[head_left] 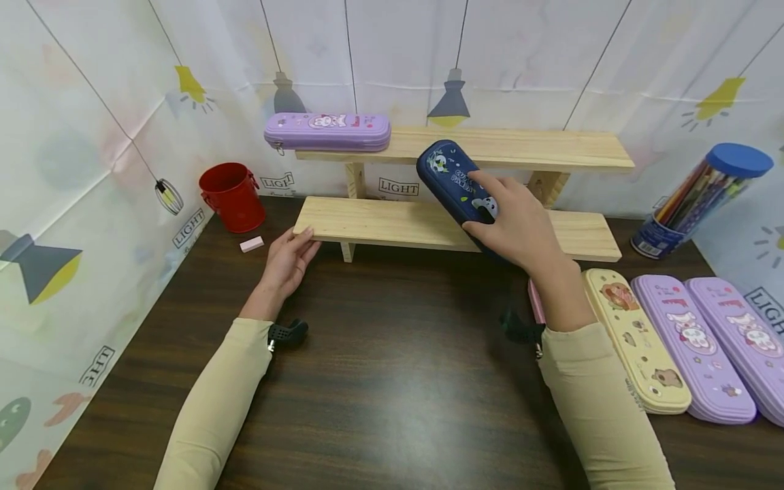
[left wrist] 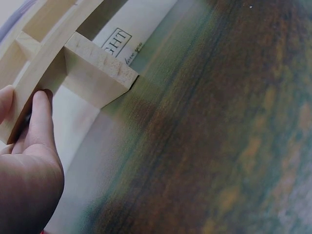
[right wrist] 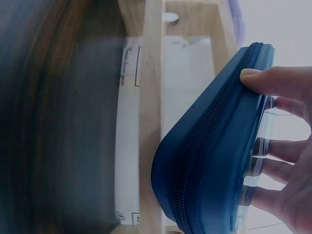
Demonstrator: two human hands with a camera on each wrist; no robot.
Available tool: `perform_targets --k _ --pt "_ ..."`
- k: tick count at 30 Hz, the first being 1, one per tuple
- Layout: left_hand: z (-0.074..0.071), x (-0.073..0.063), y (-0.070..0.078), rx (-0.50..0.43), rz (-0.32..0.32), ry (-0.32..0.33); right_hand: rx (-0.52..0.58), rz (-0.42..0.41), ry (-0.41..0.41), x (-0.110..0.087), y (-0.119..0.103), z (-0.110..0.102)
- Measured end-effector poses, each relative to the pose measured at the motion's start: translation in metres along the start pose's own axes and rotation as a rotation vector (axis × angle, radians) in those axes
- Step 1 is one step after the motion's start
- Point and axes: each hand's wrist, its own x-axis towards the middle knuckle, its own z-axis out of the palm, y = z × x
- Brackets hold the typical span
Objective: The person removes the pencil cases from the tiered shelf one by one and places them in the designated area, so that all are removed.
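Note:
My right hand (head_left: 517, 218) grips a dark blue zippered pencil case (head_left: 456, 180) with panda pictures. It is tilted in front of a two-tier wooden shelf (head_left: 380, 221), its upper end reaching toward the top board. In the right wrist view the thumb presses the zip side of the case (right wrist: 204, 146) while the fingers spread over its printed face. My left hand (head_left: 286, 262) pinches the left front corner of the lower board, thumb above and fingers beneath, as the left wrist view of the board (left wrist: 41, 73) also shows. A purple pencil case (head_left: 327, 133) lies on the top board's left end.
A red bucket (head_left: 233, 197) and a small pale pink block (head_left: 252, 244) are left of the shelf. At right stands a blue-lidded tub of pencils (head_left: 698, 201). Yellow (head_left: 637, 340) and purple pencil cases (head_left: 695, 347) lie on the dark table (head_left: 392, 381), a pink one partly hidden.

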Motion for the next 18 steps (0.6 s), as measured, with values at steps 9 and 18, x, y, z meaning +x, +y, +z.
perform_targets --k 9,18 --pt "0.003 0.000 0.001 -0.003 -0.007 -0.010 0.051 0.005 0.006 -0.025 0.002 0.009" --pt "0.001 0.000 0.001 -0.024 -0.019 -0.013 0.065 -0.021 -0.056 -0.036 -0.001 0.018"
